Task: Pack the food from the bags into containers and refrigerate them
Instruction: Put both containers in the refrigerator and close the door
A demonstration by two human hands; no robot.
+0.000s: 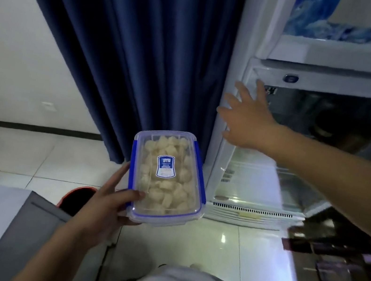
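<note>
My left hand (106, 203) grips a clear plastic container (168, 177) by its near left corner, thumb on the lid. The lid has blue clips and a blue label, and the box is filled with pale round food pieces. The glass-door fridge (338, 80) stands to the right. Fingers spread and straight, my right hand (245, 116) reaches out to the left edge of the fridge's glass door (319, 119). Whether the fingers touch the frame is unclear.
A dark blue curtain (127, 43) hangs left of the fridge against a white wall. The floor (222, 246) is glossy pale tile. A grey and white counter corner (15, 229) sits at lower left, with a dark red-rimmed object (77, 198) behind it.
</note>
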